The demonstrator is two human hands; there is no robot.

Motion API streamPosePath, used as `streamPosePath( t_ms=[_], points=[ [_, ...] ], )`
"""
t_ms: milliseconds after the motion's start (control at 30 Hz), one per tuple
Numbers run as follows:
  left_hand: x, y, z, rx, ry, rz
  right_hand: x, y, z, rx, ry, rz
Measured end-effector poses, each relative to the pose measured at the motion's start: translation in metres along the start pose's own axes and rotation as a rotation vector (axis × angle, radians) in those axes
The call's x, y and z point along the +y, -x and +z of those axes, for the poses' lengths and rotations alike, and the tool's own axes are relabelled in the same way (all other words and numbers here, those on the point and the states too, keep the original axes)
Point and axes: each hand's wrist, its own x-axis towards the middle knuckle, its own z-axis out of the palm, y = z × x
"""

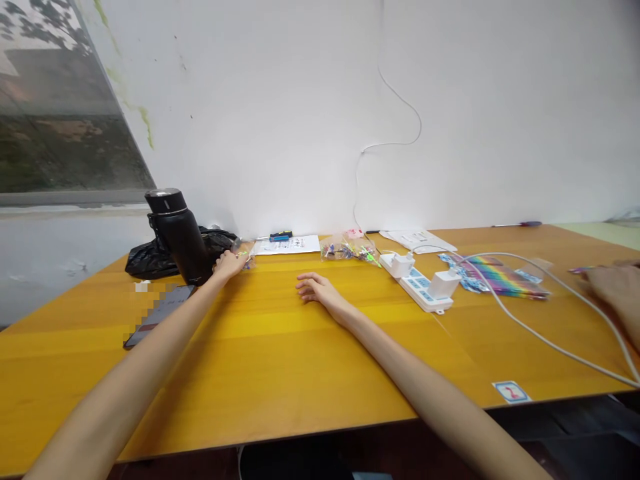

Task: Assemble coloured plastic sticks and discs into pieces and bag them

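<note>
My left hand reaches to the back left of the table, beside a black bottle. Its fingers are closed on the edge of a small clear plastic bag with coloured bits inside; the fingertips are partly hidden. Near the middle, my right hand is empty, its fingers apart and slightly bent over the wooden tabletop. Further back lies another clear bag of small colourful pieces.
Left are a black plastic bag and a dark flat object. Screwdrivers lie on a printed sheet. Right are a white power strip, looping cables, a rainbow-striped pack and another person's hand.
</note>
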Motion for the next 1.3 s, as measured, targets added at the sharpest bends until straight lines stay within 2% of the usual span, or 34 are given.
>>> streamPosePath(
  t_ms=[100, 133, 200, 267, 333, 400, 467, 500, 667, 900, 1000, 1067, 1300],
  points=[
    [0.0, 0.021, -0.001, 0.022, -0.018, 0.097, -0.005, -0.01, -0.014, 0.131, 0.067, -0.055],
    [-0.001, 0.031, 0.0, 0.037, -0.016, 0.162, -0.007, -0.015, -0.022, 0.198, 0.095, -0.078],
    [-0.001, 0.053, 0.002, 0.131, 0.089, 0.384, -0.014, -0.025, -0.043, 0.326, 0.134, -0.119],
    [-0.002, 0.075, 0.005, 0.07, 0.283, 0.562, -0.021, -0.034, -0.067, 0.464, 0.204, -0.154],
    [-0.002, 0.096, 0.009, -0.082, 0.424, 0.631, -0.028, -0.043, -0.088, 0.556, 0.3, -0.18],
    [-0.002, 0.11, 0.013, -0.228, 0.475, 0.663, -0.033, -0.052, -0.101, 0.565, 0.404, -0.203],
    [-0.004, 0.119, 0.017, -0.383, 0.479, 0.682, -0.038, -0.061, -0.105, 0.519, 0.501, -0.223],
    [-0.005, 0.121, 0.019, -0.423, 0.475, 0.68, -0.039, -0.066, -0.105, 0.49, 0.542, -0.23],
    [-0.007, 0.118, 0.022, -0.495, 0.577, 0.646, -0.042, -0.088, -0.097, 0.398, 0.678, -0.233],
    [-0.005, 0.117, 0.021, -0.52, 0.549, 0.65, -0.044, -0.088, -0.099, 0.437, 0.665, -0.296],
    [-0.005, 0.117, 0.022, -0.512, 0.544, 0.654, -0.045, -0.086, -0.089, 0.43, 0.602, -0.344],
    [-0.005, 0.116, 0.023, -0.51, 0.551, 0.657, -0.043, -0.09, -0.071, 0.408, 0.554, -0.373],
    [-0.006, 0.115, 0.026, -0.51, 0.564, 0.665, -0.011, -0.128, 0.034, 0.228, 0.45, -0.307]
  ],
)
